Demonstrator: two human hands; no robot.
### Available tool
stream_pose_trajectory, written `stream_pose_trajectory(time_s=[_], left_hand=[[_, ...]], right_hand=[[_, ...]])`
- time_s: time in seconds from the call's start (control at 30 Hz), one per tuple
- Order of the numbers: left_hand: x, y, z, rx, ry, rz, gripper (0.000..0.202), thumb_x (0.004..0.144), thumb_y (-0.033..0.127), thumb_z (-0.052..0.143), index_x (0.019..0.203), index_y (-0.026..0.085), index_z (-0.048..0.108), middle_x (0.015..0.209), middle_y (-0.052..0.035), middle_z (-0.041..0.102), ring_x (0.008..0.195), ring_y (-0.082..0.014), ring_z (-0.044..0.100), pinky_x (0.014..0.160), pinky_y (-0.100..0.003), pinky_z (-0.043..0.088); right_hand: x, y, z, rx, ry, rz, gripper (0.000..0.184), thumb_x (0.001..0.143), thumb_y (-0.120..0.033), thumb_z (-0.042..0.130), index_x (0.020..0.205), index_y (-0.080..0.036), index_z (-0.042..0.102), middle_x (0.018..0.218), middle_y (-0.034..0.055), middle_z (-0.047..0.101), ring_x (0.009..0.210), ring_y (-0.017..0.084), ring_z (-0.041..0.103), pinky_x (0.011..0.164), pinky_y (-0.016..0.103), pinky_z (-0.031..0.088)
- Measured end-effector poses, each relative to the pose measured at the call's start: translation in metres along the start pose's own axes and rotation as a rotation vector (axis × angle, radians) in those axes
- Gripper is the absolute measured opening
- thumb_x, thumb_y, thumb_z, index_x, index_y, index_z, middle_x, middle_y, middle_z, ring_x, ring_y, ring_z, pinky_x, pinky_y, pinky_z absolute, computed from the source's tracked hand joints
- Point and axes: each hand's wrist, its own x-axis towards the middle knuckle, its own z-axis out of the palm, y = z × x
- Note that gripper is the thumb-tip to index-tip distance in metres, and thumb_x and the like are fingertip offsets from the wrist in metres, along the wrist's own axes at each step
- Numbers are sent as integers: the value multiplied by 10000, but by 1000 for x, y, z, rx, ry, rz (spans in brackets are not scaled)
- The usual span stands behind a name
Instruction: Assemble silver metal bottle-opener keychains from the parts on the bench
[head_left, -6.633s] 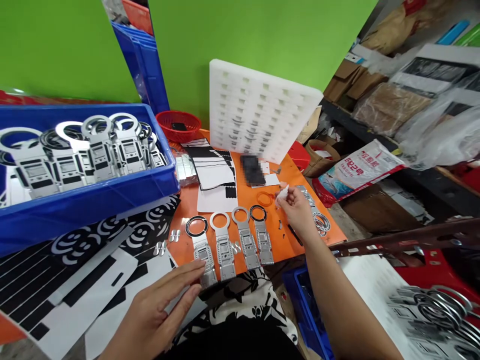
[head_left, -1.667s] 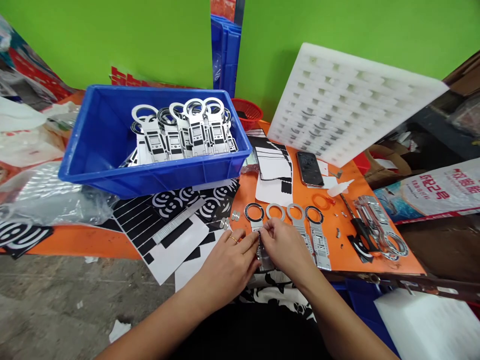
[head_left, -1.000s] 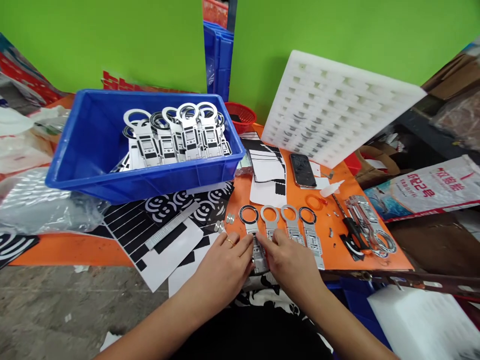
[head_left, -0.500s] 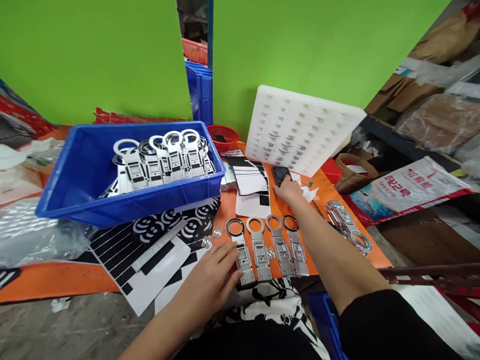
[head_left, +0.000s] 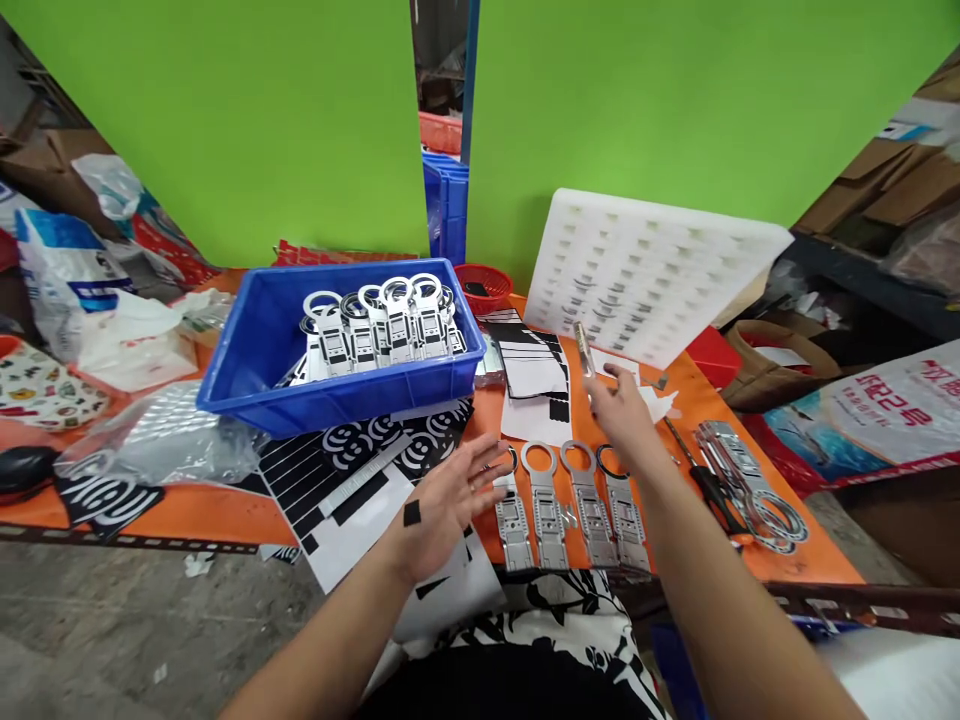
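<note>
Several flat metal ring-topped brackets (head_left: 574, 505) lie in a row on the orange table (head_left: 180, 510) in front of me. My left hand (head_left: 450, 495) hovers just left of the row, palm up with fingers spread and nothing in it; a small black sticker (head_left: 411, 513) clings near its wrist. My right hand (head_left: 626, 415) is raised behind the row and grips a dark phone (head_left: 583, 350), lifted off the table and seen nearly edge-on.
A blue bin (head_left: 255, 350) of more brackets stands at back left, a red basket (head_left: 484, 285) behind it. A white foam tray (head_left: 660, 265) leans at back right. Black-and-white sticker sheets (head_left: 345, 475) lie left; a black-handled tool (head_left: 709, 482) and stacked brackets (head_left: 750, 490) lie right.
My right hand reached back to the phone and has lifted it off the table. My left hand left the brackets and turned palm up. The camera swung left.
</note>
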Motion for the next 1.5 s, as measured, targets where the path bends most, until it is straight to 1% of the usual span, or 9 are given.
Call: stream_pose_trajectory(time_s=[0.13,0.23,0.3,0.4,0.53,0.77,0.97,1.33,1.5], left_hand=[[7,-13,22,-345,-79,-62,560,948,626,323,1403,340,480,1446,-47,517,1232,-283,551,956,-436,469],[-1,-20,24,-489,-65,-48,627,955,620,299,1394,226,514,1319,-101,624,1170,-300,600,1008,-440,435],[-11,-21,16,-538,-67,-72,698,946,639,291,1366,142,542,1269,-149,651,1171,-331,600,1040,-469,403],[-25,-16,0,-556,-110,-84,780,935,667,269,1346,65,547,1282,-208,632,1208,-370,571,1068,-522,354],[-36,-7,-9,-534,-152,-52,821,929,681,261,1341,26,538,1332,-244,585,1240,-375,548,1080,-548,331],[-43,-7,-3,-423,-219,-29,812,924,696,213,1259,82,625,1172,-209,691,1035,-378,670,943,-541,460],[-43,-11,-4,-291,-166,20,799,906,713,261,1269,96,616,1165,-200,695,1029,-358,679,942,-506,480],[-42,-10,10,-392,-12,-31,764,938,667,248,1296,85,590,1148,-194,703,1094,-343,651,998,-496,445],[-44,-12,13,-434,-53,-65,744,935,664,271,1329,104,559,1179,-195,688,1079,-359,656,977,-516,448]], right_hand=[[-100,1,25,-5,-120,-373,616,871,-463,541,1400,-181,396,1229,163,609,1102,300,591,919,487,495],[-148,8,29,-173,-228,-602,695,892,-495,541,1476,-186,324,1423,207,455,1310,357,443,1009,570,433],[-160,13,18,-241,-281,-719,700,904,-500,543,1497,-215,305,1524,207,314,1390,368,349,1007,562,446],[-162,18,-5,-241,-369,-994,537,907,-491,565,1398,-300,466,1602,131,154,1433,351,275,1042,542,416],[-161,19,-18,-225,-394,-1234,434,867,-560,590,1228,-321,618,1603,66,186,1426,330,272,1084,539,358],[-154,17,-6,-367,-161,-1034,589,949,-519,455,1471,-256,394,1605,133,171,1440,364,232,1093,605,296],[-158,14,-6,-307,-165,-1026,712,935,-561,442,1542,-257,223,1610,138,153,1441,379,238,1098,624,290],[-165,13,-2,-281,-179,-1020,630,937,-468,500,1505,-265,316,1601,133,176,1453,376,208,1095,627,292],[-164,13,-3,-268,-153,-1017,593,945,-460,488,1480,-233,372,1597,146,185,1444,375,232,1101,624,287]])
